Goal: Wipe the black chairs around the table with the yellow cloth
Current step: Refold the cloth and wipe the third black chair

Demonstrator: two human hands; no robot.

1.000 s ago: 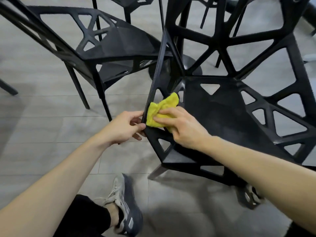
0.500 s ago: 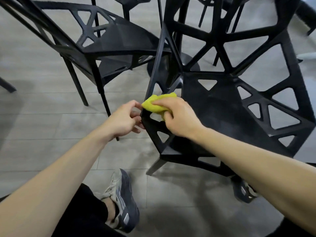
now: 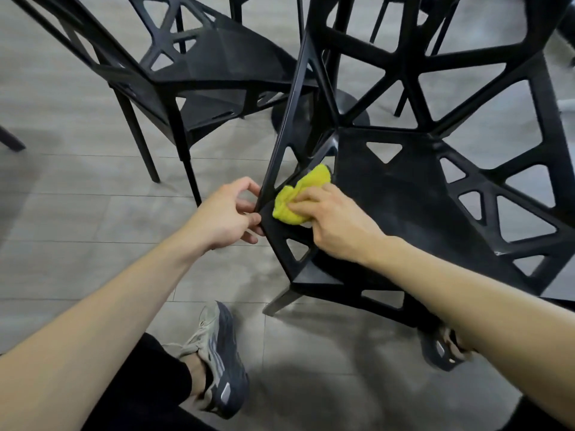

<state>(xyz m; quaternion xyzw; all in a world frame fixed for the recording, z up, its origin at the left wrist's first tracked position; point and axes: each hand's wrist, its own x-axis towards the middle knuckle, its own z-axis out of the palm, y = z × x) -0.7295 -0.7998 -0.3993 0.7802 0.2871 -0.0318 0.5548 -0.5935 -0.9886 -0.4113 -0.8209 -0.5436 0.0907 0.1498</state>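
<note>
Yellow cloth [image 3: 298, 196]: it is bunched up and lies on the front left corner of the near black chair [image 3: 404, 206], where the seat meets the side frame. One end pokes up toward the back of the seat.

Right hand [image 3: 337, 223]: the fingers bend down over the cloth and hold it against the chair seat. The fingertips sit on top of the cloth. A bit of the cloth hides under the palm.

Right arm: it comes in from the lower right and reaches up and left across the seat. The arm is bare.

Left hand [image 3: 227, 217]: it grips the thin left edge of the near chair. The thumb and first finger curl round the frame bar, and the other fingers tuck under the corner. It is just beside the cloth, but I cannot tell if it touches it.

Left arm: it comes in from the lower left, bare, and points up toward the chair corner.

Near black chair: it has a flat seat and a frame full of three-sided holes.

Second black chair [image 3: 199, 66]: it stands to the upper left, apart from both hands.

Floor [image 3: 77, 213]: grey boards.

Left shoe [image 3: 217, 362]: grey, flat on the floor below the left arm.

Right shoe [image 3: 445, 353]: it peeks out under the right arm, by the chair.
</note>
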